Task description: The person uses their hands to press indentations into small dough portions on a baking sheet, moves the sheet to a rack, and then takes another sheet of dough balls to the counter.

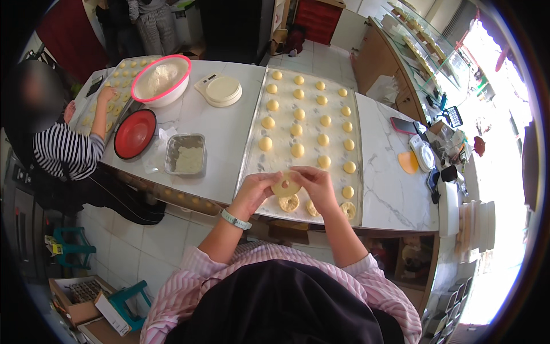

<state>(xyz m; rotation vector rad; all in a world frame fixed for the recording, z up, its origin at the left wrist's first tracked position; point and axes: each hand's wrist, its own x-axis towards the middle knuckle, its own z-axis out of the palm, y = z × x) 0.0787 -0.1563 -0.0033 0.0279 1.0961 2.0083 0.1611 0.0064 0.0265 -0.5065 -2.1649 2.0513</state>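
Observation:
Both my hands hold a flattened ring of pale dough (278, 188) just above the near edge of a large baking tray (281, 167). My left hand (256, 191) pinches its left side, and my right hand (314, 184) grips its right side. A round hole shows through the middle of the dough. Directly below, another dough ring (284, 205) lies on the tray, with one more partly behind my right hand and a third dough ring (348, 207) at the near right corner. Rows of smooth dough balls (297, 150) cover the tray further back.
Left of the tray are a plastic container (186, 163) of pale contents, a red dish (135, 133), a pink-rimmed flour bowl (161, 81) and a kitchen scale (222, 90). Another person (69, 146) handles dough at the far left. A phone (404, 125) lies to the right.

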